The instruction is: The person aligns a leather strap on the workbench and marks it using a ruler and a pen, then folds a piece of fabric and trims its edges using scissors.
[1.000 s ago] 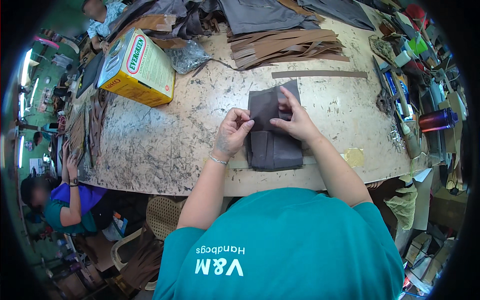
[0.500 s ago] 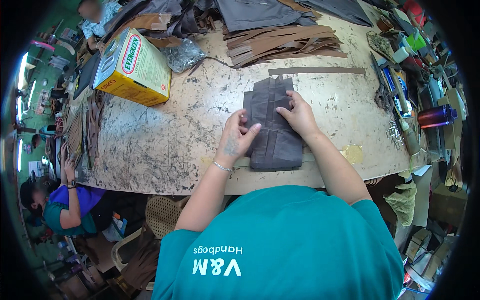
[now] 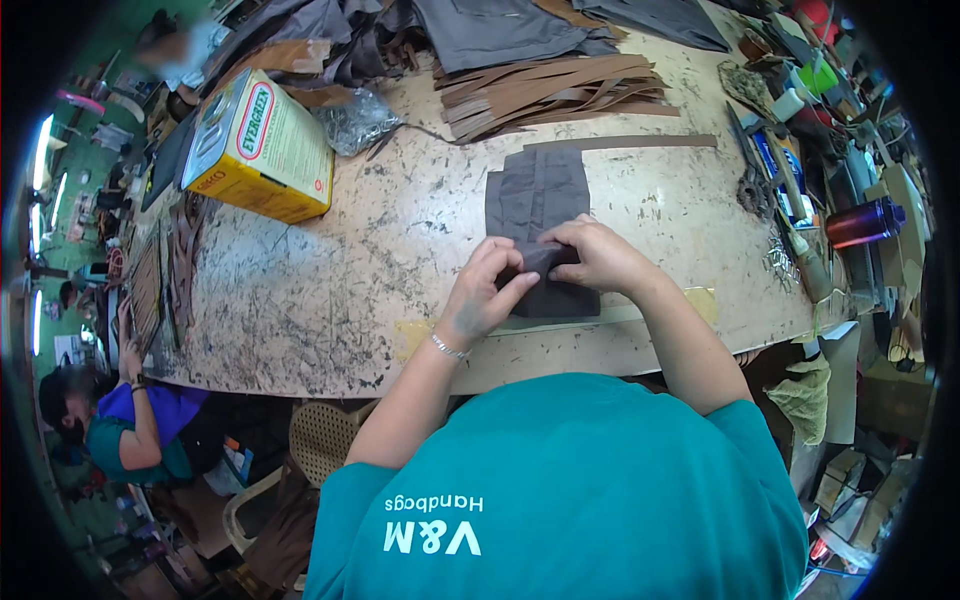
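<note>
A person in a teal shirt [image 3: 560, 480] works at a worn, dark-flecked desk [image 3: 280, 310], seen from above. The dark brown fabric piece [image 3: 541, 195] lies near the desk's close edge, in front of the person, its long side running away from the body. Both hands are on its nearer half, where part of the material is raised in a fold. The left hand [image 3: 482, 293], with a bracelet [image 3: 449, 346] at the wrist, grips the fold between thumb and bent fingers; the right hand [image 3: 598, 256] pinches it from the other side, its thumb and forefinger set narrowly. The fabric's far edge reaches a single brown strip [image 3: 650, 141], near that strip's left end. Beyond lies a bundle of brown strips [image 3: 555, 88], with dark grey material [image 3: 500, 30] behind it. To the left stands a yellow and white rectangular can [image 3: 265, 145]; just beside it is a clear plastic bag [image 3: 358, 120]. At the right, near assorted tools, lies a purple tumbler [image 3: 865, 222]. A co-worker [image 3: 140, 430] sits at the far left.
</note>
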The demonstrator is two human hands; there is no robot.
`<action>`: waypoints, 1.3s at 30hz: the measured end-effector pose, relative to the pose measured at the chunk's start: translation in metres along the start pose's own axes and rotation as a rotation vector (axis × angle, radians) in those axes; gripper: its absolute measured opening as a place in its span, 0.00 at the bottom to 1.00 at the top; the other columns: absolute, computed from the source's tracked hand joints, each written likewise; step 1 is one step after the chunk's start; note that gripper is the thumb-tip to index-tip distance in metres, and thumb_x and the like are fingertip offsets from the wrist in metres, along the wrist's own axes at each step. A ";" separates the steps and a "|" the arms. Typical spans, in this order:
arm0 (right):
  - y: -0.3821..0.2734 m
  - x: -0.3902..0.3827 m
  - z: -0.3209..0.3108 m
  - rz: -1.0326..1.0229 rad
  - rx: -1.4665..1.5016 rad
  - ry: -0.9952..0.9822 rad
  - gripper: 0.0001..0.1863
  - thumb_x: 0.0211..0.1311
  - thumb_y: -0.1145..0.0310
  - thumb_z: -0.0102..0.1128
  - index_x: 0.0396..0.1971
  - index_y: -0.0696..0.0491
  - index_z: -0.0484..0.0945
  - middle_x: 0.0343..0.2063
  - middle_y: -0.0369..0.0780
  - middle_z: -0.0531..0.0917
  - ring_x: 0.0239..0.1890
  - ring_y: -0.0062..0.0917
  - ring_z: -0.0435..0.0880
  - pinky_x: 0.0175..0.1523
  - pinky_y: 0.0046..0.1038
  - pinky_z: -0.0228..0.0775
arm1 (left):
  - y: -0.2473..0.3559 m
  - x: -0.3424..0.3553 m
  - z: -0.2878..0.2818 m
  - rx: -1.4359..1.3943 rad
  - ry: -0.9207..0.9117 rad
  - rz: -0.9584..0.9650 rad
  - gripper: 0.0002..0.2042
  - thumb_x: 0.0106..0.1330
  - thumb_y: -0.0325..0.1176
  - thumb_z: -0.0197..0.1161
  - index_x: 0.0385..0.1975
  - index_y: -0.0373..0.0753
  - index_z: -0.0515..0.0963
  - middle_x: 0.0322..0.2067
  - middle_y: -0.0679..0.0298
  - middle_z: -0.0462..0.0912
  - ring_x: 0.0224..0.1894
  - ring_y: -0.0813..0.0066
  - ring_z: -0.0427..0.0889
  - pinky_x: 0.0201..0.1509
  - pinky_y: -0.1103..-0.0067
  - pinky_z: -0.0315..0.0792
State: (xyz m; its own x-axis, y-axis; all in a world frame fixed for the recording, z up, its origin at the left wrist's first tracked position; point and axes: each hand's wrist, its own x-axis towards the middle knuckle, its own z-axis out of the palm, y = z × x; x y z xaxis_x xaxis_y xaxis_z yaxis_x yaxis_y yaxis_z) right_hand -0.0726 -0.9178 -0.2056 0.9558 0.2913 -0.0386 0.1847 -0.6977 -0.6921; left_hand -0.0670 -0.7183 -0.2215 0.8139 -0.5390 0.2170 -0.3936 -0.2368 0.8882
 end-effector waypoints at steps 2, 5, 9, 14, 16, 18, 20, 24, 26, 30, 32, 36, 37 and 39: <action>-0.025 -0.001 -0.030 -0.150 -0.089 -0.143 0.14 0.34 0.69 0.65 0.27 0.52 0.75 0.29 0.38 0.74 0.35 0.34 0.70 0.40 0.31 0.63 | 0.005 -0.002 -0.006 -0.070 -0.022 0.102 0.15 0.48 0.30 0.64 0.35 0.35 0.71 0.40 0.56 0.69 0.44 0.69 0.69 0.45 0.76 0.64; -0.068 -0.018 -0.067 -0.406 -0.042 0.007 0.09 0.33 0.74 0.64 0.17 0.54 0.72 0.22 0.35 0.72 0.32 0.32 0.69 0.36 0.31 0.62 | 0.037 0.008 0.002 -0.280 0.347 0.274 0.19 0.50 0.29 0.62 0.44 0.37 0.68 0.44 0.55 0.67 0.49 0.69 0.67 0.52 0.74 0.61; -0.099 -0.035 -0.095 -0.643 -0.209 0.147 0.13 0.21 0.76 0.62 0.14 0.54 0.68 0.21 0.34 0.72 0.29 0.29 0.69 0.36 0.30 0.61 | 0.040 0.032 -0.008 0.141 0.234 0.376 0.28 0.43 0.33 0.67 0.48 0.47 0.65 0.35 0.67 0.74 0.44 0.72 0.71 0.59 0.62 0.50; -0.119 -0.058 -0.121 -0.579 -0.339 0.353 0.13 0.19 0.75 0.61 0.13 0.54 0.67 0.22 0.36 0.72 0.28 0.29 0.71 0.41 0.34 0.60 | -0.001 0.037 -0.012 0.374 0.069 0.366 0.13 0.41 0.29 0.65 0.30 0.48 0.75 0.27 0.73 0.77 0.35 0.76 0.76 0.50 0.62 0.57; -0.111 -0.061 -0.118 -0.573 -0.313 0.432 0.14 0.18 0.80 0.60 0.12 0.53 0.66 0.22 0.35 0.73 0.29 0.30 0.70 0.33 0.27 0.60 | 0.000 0.043 -0.038 0.483 0.282 0.443 0.12 0.38 0.21 0.62 0.27 0.39 0.76 0.29 0.63 0.77 0.36 0.71 0.75 0.44 0.79 0.67; -0.092 -0.061 -0.106 -0.578 -0.275 0.402 0.14 0.18 0.81 0.59 0.13 0.53 0.68 0.26 0.37 0.74 0.32 0.31 0.70 0.35 0.28 0.61 | -0.001 0.041 -0.063 0.487 0.594 0.481 0.10 0.39 0.22 0.58 0.25 0.39 0.77 0.26 0.63 0.75 0.35 0.66 0.74 0.41 0.75 0.67; -0.065 -0.054 -0.080 -0.561 -0.199 0.392 0.13 0.20 0.82 0.59 0.14 0.53 0.70 0.33 0.39 0.74 0.37 0.32 0.70 0.39 0.29 0.62 | 0.005 0.027 -0.081 0.643 0.645 0.522 0.11 0.39 0.21 0.57 0.25 0.39 0.77 0.28 0.63 0.75 0.38 0.66 0.73 0.44 0.74 0.67; 0.026 -0.039 -0.012 -0.375 -0.254 0.310 0.13 0.28 0.82 0.57 0.21 0.52 0.76 0.45 0.43 0.70 0.48 0.37 0.65 0.51 0.33 0.59 | -0.022 -0.013 -0.072 0.980 0.326 0.197 0.14 0.40 0.20 0.55 0.29 0.42 0.78 0.37 0.64 0.73 0.49 0.62 0.66 0.51 0.68 0.62; 0.042 -0.041 -0.001 -0.269 -0.288 0.254 0.13 0.31 0.81 0.56 0.23 0.51 0.78 0.47 0.44 0.68 0.51 0.38 0.63 0.54 0.35 0.57 | -0.029 -0.034 -0.058 1.008 0.162 -0.104 0.17 0.43 0.20 0.53 0.34 0.41 0.76 0.40 0.63 0.72 0.53 0.61 0.63 0.54 0.64 0.57; 0.044 -0.051 -0.003 -0.162 -0.122 0.289 0.13 0.39 0.74 0.57 0.31 0.52 0.77 0.47 0.46 0.68 0.52 0.39 0.63 0.55 0.34 0.56 | -0.042 -0.053 -0.088 0.709 0.354 0.080 0.16 0.48 0.22 0.52 0.39 0.40 0.74 0.40 0.60 0.72 0.48 0.62 0.68 0.52 0.65 0.61; 0.042 -0.054 -0.003 -0.019 0.026 0.408 0.13 0.41 0.70 0.59 0.32 0.54 0.75 0.43 0.46 0.70 0.48 0.38 0.66 0.52 0.33 0.58 | -0.032 -0.048 -0.095 0.180 0.636 -0.335 0.11 0.53 0.26 0.54 0.37 0.37 0.75 0.38 0.59 0.73 0.41 0.63 0.73 0.46 0.70 0.66; 0.024 -0.045 0.013 -0.020 -0.195 0.475 0.16 0.41 0.65 0.64 0.30 0.56 0.74 0.37 0.45 0.71 0.42 0.38 0.69 0.47 0.34 0.62 | -0.043 -0.020 -0.111 0.486 0.497 -0.532 0.15 0.60 0.39 0.50 0.28 0.31 0.75 0.24 0.50 0.75 0.32 0.56 0.74 0.40 0.74 0.67; 0.021 -0.042 0.018 -0.078 -0.239 0.481 0.16 0.40 0.66 0.64 0.30 0.56 0.74 0.40 0.46 0.71 0.45 0.40 0.68 0.48 0.35 0.62 | -0.050 -0.014 -0.113 0.489 0.509 -0.534 0.15 0.60 0.39 0.50 0.28 0.31 0.75 0.24 0.50 0.75 0.32 0.56 0.74 0.40 0.74 0.67; 0.021 -0.037 0.022 -0.158 -0.286 0.455 0.15 0.39 0.66 0.64 0.30 0.55 0.74 0.43 0.46 0.70 0.46 0.41 0.67 0.49 0.36 0.62 | -0.062 -0.001 -0.110 0.285 0.638 -0.597 0.20 0.60 0.46 0.48 0.26 0.31 0.75 0.21 0.47 0.74 0.32 0.51 0.74 0.41 0.71 0.66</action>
State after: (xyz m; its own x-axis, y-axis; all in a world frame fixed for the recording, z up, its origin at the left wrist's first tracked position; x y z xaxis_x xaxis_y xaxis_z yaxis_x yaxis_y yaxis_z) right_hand -0.1088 -0.9288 -0.2343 0.9020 0.1390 0.4088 0.3279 -0.8364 -0.4391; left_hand 0.0034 -0.6139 -0.2321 0.9641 0.2654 0.0119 0.1464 -0.5683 0.8097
